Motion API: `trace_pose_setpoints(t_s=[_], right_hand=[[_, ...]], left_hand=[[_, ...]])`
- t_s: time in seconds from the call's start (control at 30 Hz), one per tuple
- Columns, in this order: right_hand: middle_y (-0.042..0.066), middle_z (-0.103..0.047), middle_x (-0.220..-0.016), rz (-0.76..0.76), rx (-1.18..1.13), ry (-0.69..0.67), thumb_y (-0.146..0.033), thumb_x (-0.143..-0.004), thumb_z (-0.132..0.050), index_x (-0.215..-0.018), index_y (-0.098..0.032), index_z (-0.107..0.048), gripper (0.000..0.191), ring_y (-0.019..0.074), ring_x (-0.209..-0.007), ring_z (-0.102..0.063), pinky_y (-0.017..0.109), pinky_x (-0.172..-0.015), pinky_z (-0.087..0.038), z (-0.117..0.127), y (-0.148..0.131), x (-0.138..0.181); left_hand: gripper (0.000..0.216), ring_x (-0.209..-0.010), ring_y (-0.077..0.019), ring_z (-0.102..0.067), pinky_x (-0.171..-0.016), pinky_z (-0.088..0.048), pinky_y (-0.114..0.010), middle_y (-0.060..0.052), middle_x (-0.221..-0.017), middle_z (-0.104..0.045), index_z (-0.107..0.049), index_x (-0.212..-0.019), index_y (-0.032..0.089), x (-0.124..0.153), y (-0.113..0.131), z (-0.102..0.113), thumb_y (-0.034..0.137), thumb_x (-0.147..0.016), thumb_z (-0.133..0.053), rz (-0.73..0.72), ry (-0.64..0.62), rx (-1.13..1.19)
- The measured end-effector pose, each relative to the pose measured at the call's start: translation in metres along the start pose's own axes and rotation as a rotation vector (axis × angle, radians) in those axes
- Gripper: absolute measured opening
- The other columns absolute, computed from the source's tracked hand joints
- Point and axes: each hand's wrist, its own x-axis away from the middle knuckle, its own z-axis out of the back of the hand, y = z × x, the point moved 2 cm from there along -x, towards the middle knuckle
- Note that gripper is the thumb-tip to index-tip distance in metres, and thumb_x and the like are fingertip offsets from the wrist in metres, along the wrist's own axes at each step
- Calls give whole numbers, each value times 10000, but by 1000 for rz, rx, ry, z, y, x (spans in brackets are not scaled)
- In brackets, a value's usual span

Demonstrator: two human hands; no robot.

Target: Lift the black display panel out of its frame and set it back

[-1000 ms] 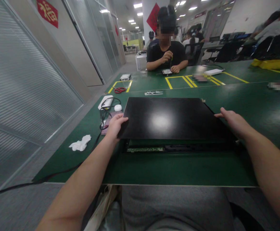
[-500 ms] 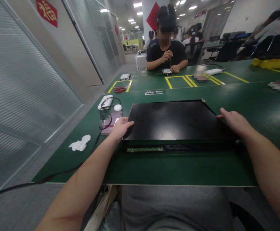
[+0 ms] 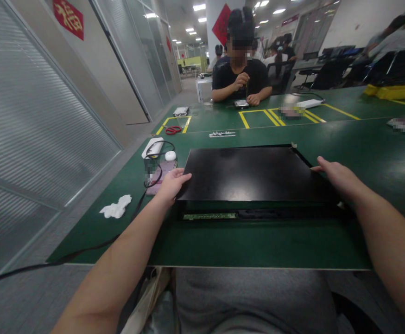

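Observation:
A large black flat panel (image 3: 251,174) lies on the green table (image 3: 244,241) in front of me, over a black frame with a green circuit strip (image 3: 209,216) showing at its near edge. My left hand (image 3: 171,184) grips the panel's left edge, thumb on top. At the panel's right edge my right hand (image 3: 338,178) holds it with fingers curled round the side. The near edge of the panel sits slightly raised above the frame.
Left of the panel lie a phone (image 3: 161,177), a black cable (image 3: 143,195), a white mouse (image 3: 170,156), a white power strip (image 3: 153,147) and crumpled tissue (image 3: 116,208). Red scissors (image 3: 172,130) lie farther back. A person in black (image 3: 240,76) works at the table's far side.
The panel has been lowered from a tilted, lifted position to nearly flat on the frame. Both hands stayed on its edges, the left moving slightly right.

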Motion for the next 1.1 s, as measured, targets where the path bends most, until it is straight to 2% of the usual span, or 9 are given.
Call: trace_pose_setpoints(t_s=[0.27,0.43,0.63,0.83,1.1], right_hand=[[90,-562,-979,-64,-244,-42,-690,-618,-235,-787,-189,-675,688,213,-810,-482,347,-715,-338,-6,7,-2],[94,-542,-1018,-45,-175,19,-711,-610,-220,-775,-200,-679,707,230,-847,-469,362,-706,-342,-6,16,-10],[113,-528,-1076,-79,-95,43,-709,-618,-189,-763,-194,-676,723,251,-834,-494,382,-692,-350,-3,18,-12],[126,-571,-966,-54,-24,50,-696,-632,-180,-773,-180,-677,730,263,-840,-498,379,-713,-338,-1,16,-11],[132,-599,-813,-44,27,47,-661,-655,-188,-732,-165,-681,704,255,-831,-503,360,-712,-331,0,8,-8]], left_hand=[[370,-629,-166,-663,-601,-520,-269,-28,-768,-748,-675,-878,156,-2,6,8,174,-525,-785,-49,93,46],[362,-694,-190,-689,-677,-540,-303,-35,-776,-749,-642,-866,158,0,3,2,197,-544,-804,-73,58,14],[326,-643,-174,-677,-692,-552,-310,-22,-725,-738,-620,-863,163,1,-2,-3,200,-591,-797,-63,-19,-14],[240,-644,-182,-685,-712,-558,-322,-17,-690,-722,-610,-831,176,1,-5,-5,171,-650,-767,-65,-29,-64],[293,-659,-181,-690,-691,-554,-310,-30,-739,-734,-607,-875,162,0,-7,-6,192,-643,-783,-69,-6,-91]])
